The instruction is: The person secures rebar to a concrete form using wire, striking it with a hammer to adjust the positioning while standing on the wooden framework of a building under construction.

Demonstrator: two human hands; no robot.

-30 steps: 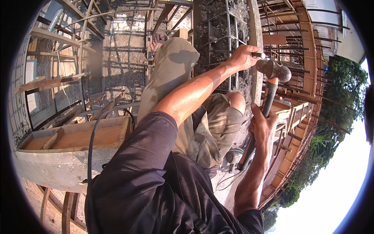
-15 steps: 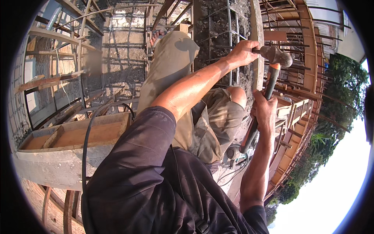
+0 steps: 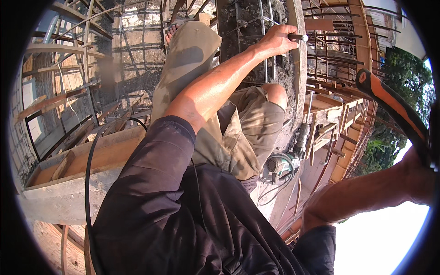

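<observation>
My left hand [image 3: 277,41] is closed around a steel chisel [image 3: 299,37], a short dark rod whose bright rounded end points right. It holds the chisel across the edge of a concrete-smeared board [image 3: 299,68]; the chisel's other end is hidden by the hand. At the far right my right hand [image 3: 415,172] is raised and wrapped round a hammer [image 3: 394,105] with an orange and black handle. The handle's butt points up and left, while the hammer's head is out of view. Steel bars [image 3: 266,27] run beside my left hand.
A green and grey power drill [image 3: 279,164] with a long bit and coiled cord lies right of my knee. Timber formwork [image 3: 357,55] with protruding bars stands at right. Wooden props [image 3: 87,55] and a black cable [image 3: 91,183] are at left.
My right hand has swung the hammer away from the chisel, up and to the right. My left hand keeps hold of the chisel. The drill has come into fuller view.
</observation>
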